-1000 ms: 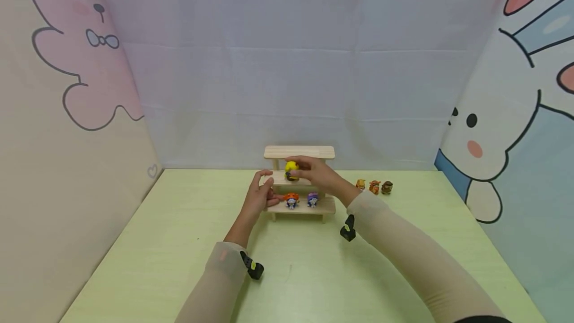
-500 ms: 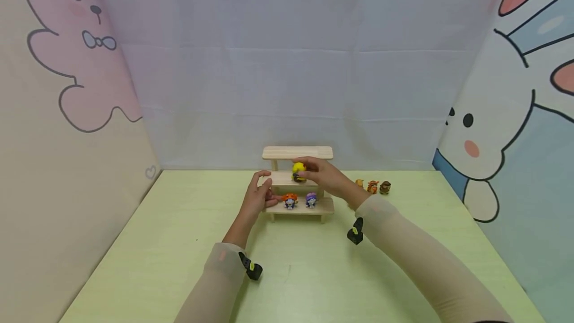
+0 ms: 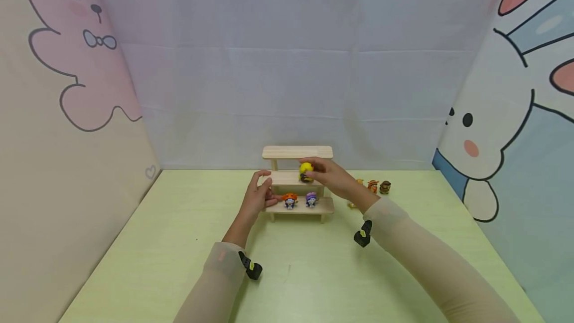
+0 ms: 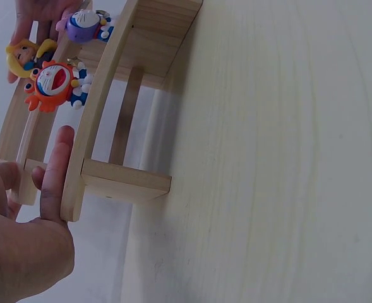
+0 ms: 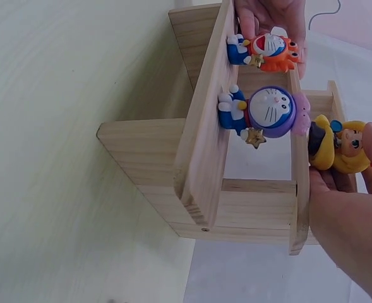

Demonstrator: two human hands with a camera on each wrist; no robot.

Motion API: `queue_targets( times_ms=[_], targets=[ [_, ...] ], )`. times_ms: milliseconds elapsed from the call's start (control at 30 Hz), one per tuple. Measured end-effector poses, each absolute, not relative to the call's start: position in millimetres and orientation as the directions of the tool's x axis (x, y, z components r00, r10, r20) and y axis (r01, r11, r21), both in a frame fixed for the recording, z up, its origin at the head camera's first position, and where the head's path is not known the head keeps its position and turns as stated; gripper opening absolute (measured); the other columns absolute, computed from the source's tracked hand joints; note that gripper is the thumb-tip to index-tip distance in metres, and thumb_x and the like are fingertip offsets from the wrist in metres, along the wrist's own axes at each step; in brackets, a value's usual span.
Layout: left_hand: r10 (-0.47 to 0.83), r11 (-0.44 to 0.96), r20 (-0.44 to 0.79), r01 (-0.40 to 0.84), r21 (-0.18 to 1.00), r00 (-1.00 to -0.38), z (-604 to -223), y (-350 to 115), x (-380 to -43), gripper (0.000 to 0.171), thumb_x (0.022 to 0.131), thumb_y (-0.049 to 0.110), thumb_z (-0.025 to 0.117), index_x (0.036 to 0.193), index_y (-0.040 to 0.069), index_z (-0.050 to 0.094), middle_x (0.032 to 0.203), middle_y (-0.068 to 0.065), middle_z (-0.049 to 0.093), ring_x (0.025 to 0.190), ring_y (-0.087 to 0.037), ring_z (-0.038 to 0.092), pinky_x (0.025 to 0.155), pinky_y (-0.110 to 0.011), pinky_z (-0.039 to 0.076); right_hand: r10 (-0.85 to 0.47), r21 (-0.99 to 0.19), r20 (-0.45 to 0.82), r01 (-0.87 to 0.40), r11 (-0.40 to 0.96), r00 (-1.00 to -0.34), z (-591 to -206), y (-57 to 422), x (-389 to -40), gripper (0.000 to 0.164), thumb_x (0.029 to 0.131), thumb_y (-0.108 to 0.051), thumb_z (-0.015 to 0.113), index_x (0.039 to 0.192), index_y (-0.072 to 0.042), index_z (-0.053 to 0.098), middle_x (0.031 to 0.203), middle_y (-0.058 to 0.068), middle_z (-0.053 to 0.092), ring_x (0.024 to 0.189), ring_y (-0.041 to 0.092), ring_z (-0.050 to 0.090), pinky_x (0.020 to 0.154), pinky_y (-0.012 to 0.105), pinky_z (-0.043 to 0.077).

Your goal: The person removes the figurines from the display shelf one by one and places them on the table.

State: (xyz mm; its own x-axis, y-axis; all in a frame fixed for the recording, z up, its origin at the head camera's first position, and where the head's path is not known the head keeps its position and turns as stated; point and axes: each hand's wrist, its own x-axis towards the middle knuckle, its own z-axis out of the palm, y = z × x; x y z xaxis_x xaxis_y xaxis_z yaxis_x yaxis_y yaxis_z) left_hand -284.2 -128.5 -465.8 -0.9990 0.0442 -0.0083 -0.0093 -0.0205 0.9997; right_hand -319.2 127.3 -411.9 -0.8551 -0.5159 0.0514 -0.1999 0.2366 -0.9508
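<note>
In the head view, the right hand (image 3: 331,177) has its fingers clamped on the small yellow-haired toy figurine (image 3: 306,169) at the middle tier (image 3: 281,178) of the pale wooden three-tier shelf (image 3: 298,152), towards its right end. The left hand (image 3: 256,199), fingers spread apart, touches the shelf's left end. An orange-hooded figurine (image 3: 290,201) and a purple-hooded figurine (image 3: 311,200) stand on the lower tier (image 3: 322,207). An orange figurine (image 3: 372,186) and a dark brown figurine (image 3: 385,187) wait on the worktop (image 3: 179,248), right of the shelf. The step in hand seems to be setting the yellow-haired figurine in place.

In the left wrist view, one left finger lies extended along the lower tier's end, probably steadying it.

In the right wrist view, the yellow-haired figurine's base meets the middle tier; whether its weight rests there I cannot tell. The next move likely calls for settling it upright, then parting the fingers gently without tipping it.
</note>
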Motion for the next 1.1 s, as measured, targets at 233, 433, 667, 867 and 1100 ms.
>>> queue_targets(
  times_ms=[233, 433, 667, 867, 1100],
  targets=[
    [0.042, -0.012, 0.001, 0.0, 1.0, -0.999, -464.9, -128.0, -283.1, 0.033, 0.112, 0.025, 0.047, 0.144, 0.016, 0.046, 0.075, -0.007, 0.05, 0.075, -0.022, 0.076, 0.068, -0.03, 0.064, -0.528, -0.958, 0.052, -0.192, 0.213, -0.848, -412.0, 139.2, -314.2, 0.043, 0.109, -0.017, 0.055, 0.152, -0.016, 0.051, 0.138, 0.014, 0.056, 0.126, 0.028, 0.054, 0.113, 0.058, 0.042],
    [0.045, -0.012, 0.004, 0.003, 1.0, -0.999, -466.2, -128.6, -284.8, 0.039, 0.112, 0.026, 0.047, 0.149, 0.011, 0.042, 0.076, -0.007, 0.05, 0.074, -0.019, 0.074, 0.067, -0.029, 0.063, -0.526, -0.966, 0.039, -0.167, 0.199, -0.85, -409.7, 149.2, -308.0, 0.045, 0.109, -0.018, 0.054, 0.154, -0.018, 0.049, 0.14, 0.015, 0.054, 0.126, 0.029, 0.053, 0.115, 0.061, 0.038],
    [0.043, -0.009, 0.0, -0.001, 1.0, -0.999, -467.5, -128.8, -285.2, 0.038, 0.112, 0.027, 0.047, 0.148, 0.015, 0.044, 0.078, -0.007, 0.051, 0.074, -0.02, 0.074, 0.067, -0.028, 0.063, -0.516, -0.97, 0.043, -0.16, 0.185, -0.856, -412.6, 157.7, -306.6, 0.046, 0.109, -0.015, 0.054, 0.154, -0.014, 0.048, 0.14, 0.016, 0.053, 0.124, 0.028, 0.054, 0.113, 0.06, 0.04],
    [0.039, -0.016, 0.005, 0.005, 1.0, -0.999, -467.3, -128.1, -284.0, 0.033, 0.112, 0.026, 0.048, 0.143, 0.018, 0.048, 0.078, -0.008, 0.054, 0.076, -0.023, 0.076, 0.07, -0.031, 0.064, -0.513, -0.973, 0.04, -0.151, 0.176, -0.858, -413.7, 165.1, -305.5, 0.047, 0.109, -0.015, 0.054, 0.155, -0.014, 0.047, 0.149, 0.017, 0.049, 0.132, 0.03, 0.051, 0.113, 0.051, 0.044],
    [0.037, -0.008, 0.002, 0.001, 1.0, -0.999, -468.0, -127.6, -284.9, 0.035, 0.112, 0.026, 0.048, 0.146, 0.017, 0.046, 0.081, -0.008, 0.055, 0.077, -0.023, 0.075, 0.069, -0.03, 0.064, -0.494, -0.96, 0.036, -0.168, 0.226, -0.869, -414.1, 177.7, -303.1, 0.047, 0.108, -0.016, 0.057, 0.154, -0.016, 0.049, 0.156, 0.013, 0.045, 0.139, 0.032, 0.048, 0.117, 0.054, 0.04]
  ],
)
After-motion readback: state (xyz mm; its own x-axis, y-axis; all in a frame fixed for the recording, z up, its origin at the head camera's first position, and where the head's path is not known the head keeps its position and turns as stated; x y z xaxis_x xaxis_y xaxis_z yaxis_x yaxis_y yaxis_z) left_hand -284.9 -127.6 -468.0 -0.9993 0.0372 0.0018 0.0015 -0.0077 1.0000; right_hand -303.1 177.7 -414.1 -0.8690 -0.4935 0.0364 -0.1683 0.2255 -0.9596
